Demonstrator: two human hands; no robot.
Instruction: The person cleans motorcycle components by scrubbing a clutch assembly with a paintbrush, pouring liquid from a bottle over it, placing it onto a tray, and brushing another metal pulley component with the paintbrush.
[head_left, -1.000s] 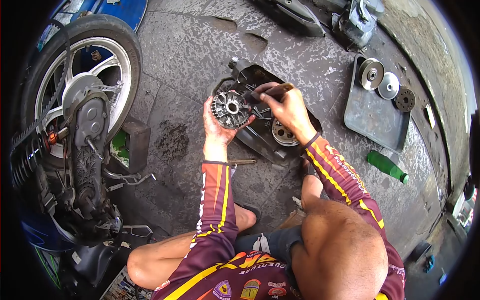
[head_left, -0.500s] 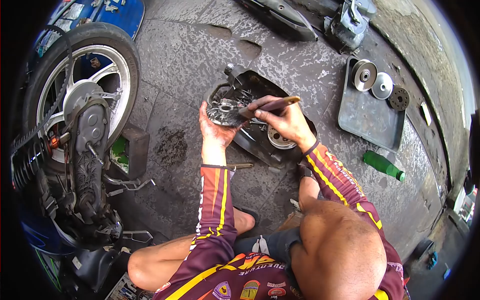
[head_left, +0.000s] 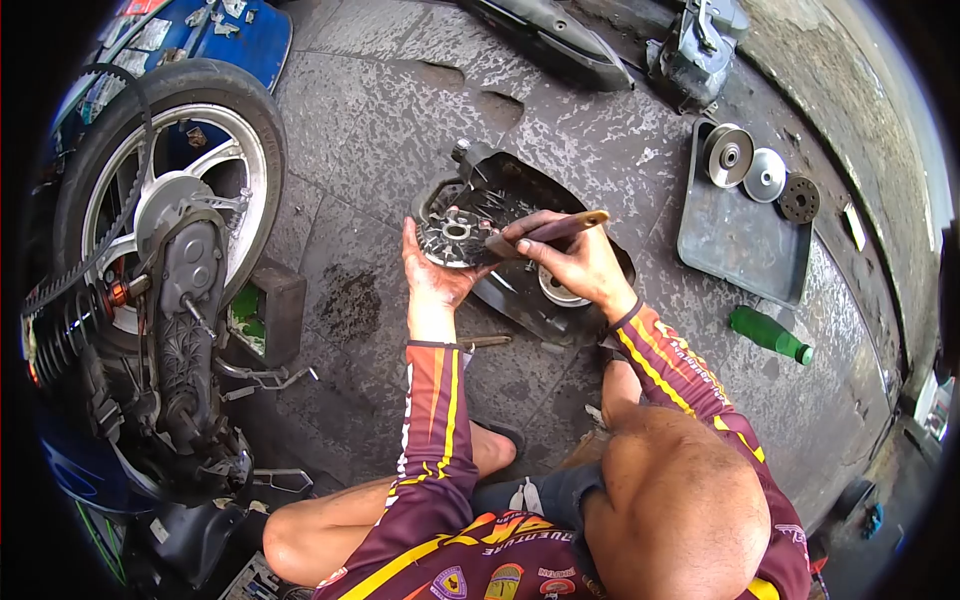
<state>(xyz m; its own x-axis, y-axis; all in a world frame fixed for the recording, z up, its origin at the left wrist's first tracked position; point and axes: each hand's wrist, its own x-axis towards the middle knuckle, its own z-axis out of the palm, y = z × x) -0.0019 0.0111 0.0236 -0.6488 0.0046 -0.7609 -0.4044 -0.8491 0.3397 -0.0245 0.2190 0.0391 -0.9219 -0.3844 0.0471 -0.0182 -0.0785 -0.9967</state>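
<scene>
A round, finned metal part point(head_left: 452, 238) rests in my left hand point(head_left: 436, 279), whose fingers curl under and around its rim. My right hand point(head_left: 572, 262) grips the wooden handle of a brush point(head_left: 560, 228). The brush's bristle end is at the right edge of the metal part. Below both hands lies a black pan-like cover point(head_left: 530, 318) on the floor, with a round metal disc point(head_left: 560, 288) inside it, partly hidden by my right hand.
A grey tray point(head_left: 740, 250) at the right holds round metal parts. Near it lies a green bottle point(head_left: 770, 333). At the left stand a wheel point(head_left: 262, 150) and an engine casing point(head_left: 190, 260). A dark shell part point(head_left: 560, 40) and a metal housing point(head_left: 698, 60) lie at the top.
The metal part has tilted from facing the camera to a flatter angle in my left hand. My right hand has moved slightly down with the brush. The whole view has shifted a little.
</scene>
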